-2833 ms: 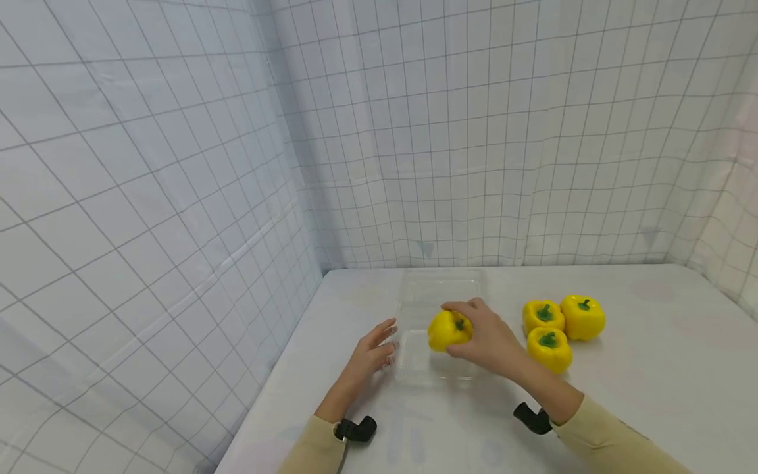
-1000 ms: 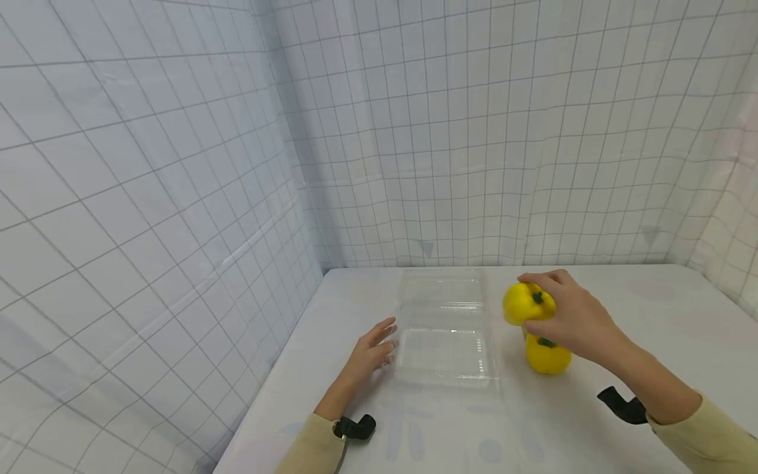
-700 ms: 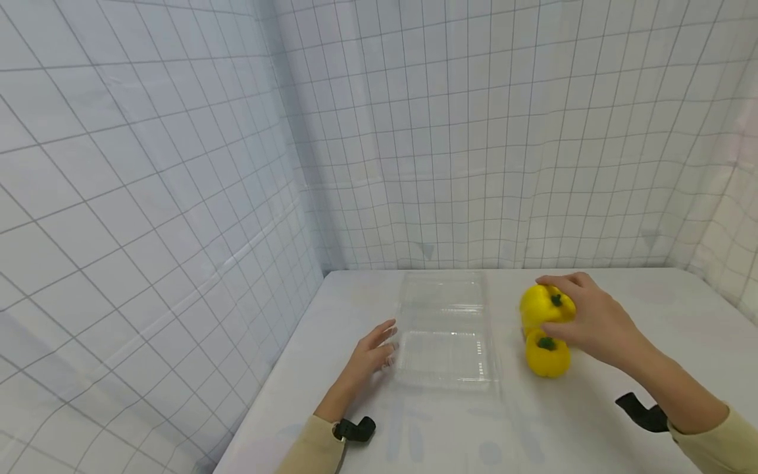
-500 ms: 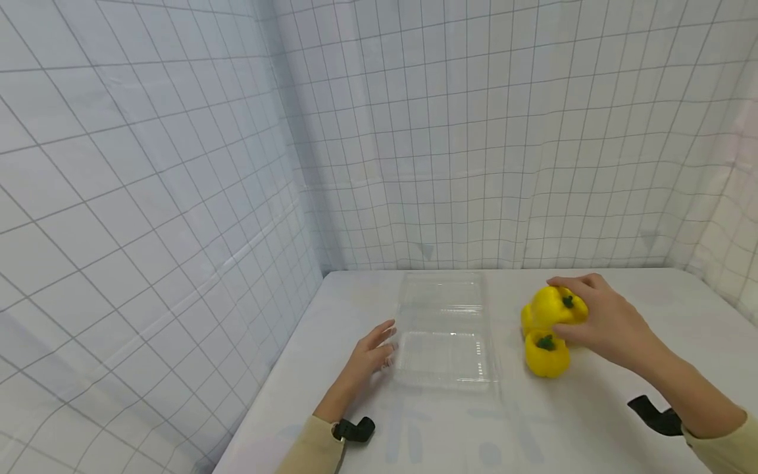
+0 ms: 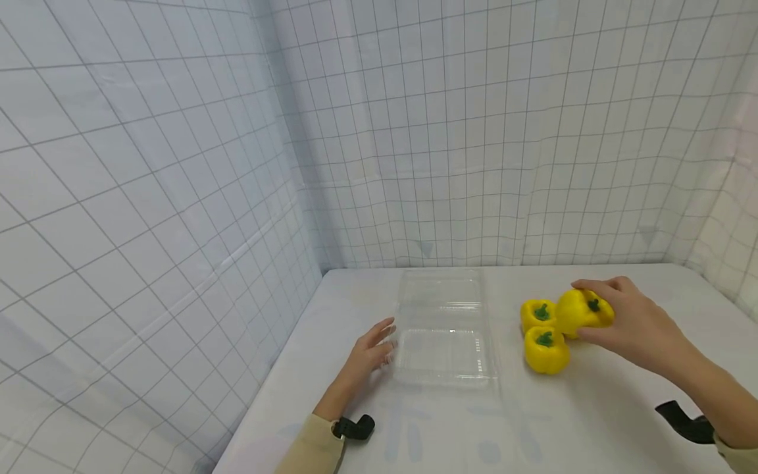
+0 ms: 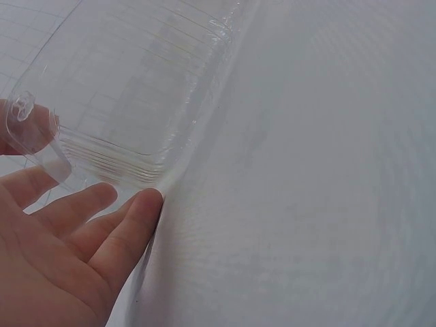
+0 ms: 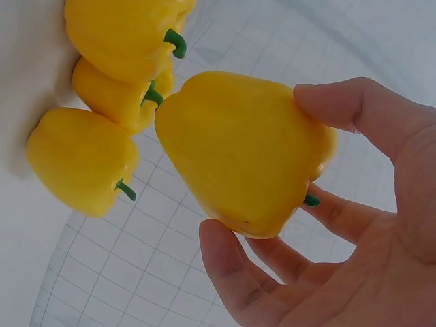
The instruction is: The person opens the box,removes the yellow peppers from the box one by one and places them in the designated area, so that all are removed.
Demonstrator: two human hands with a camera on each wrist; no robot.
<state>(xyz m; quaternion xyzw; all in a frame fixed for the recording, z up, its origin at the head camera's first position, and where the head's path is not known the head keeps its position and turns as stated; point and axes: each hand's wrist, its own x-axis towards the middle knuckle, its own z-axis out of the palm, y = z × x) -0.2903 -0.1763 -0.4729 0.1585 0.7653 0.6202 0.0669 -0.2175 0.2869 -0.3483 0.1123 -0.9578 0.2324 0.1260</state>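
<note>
My right hand (image 5: 642, 322) grips a yellow bell pepper (image 7: 238, 150) between thumb and fingers, its green stem toward the palm. In the head view the held pepper overlaps a bell pepper behind it. Two more yellow bell peppers, a rear one (image 5: 538, 316) and a front one (image 5: 546, 350), sit to its left; the right wrist view shows all three besides the held one. My left hand (image 5: 366, 352) lies at the left side of a clear plastic clamshell container (image 5: 444, 355), fingers extended. In the left wrist view its fingertips are right at the plastic edge (image 6: 112, 160).
The clamshell lies opened out on the white table (image 5: 462, 434), its other half (image 5: 441, 289) toward the back. Grid-patterned white curtains (image 5: 438, 131) stand behind the table and on both sides. Black wrist mounts (image 5: 355, 428) stick out below the wrists.
My right hand has carried the held pepper rightward from above the container to the pepper group, then further right, uncovering the rear pepper. My left hand has stayed at the container.
</note>
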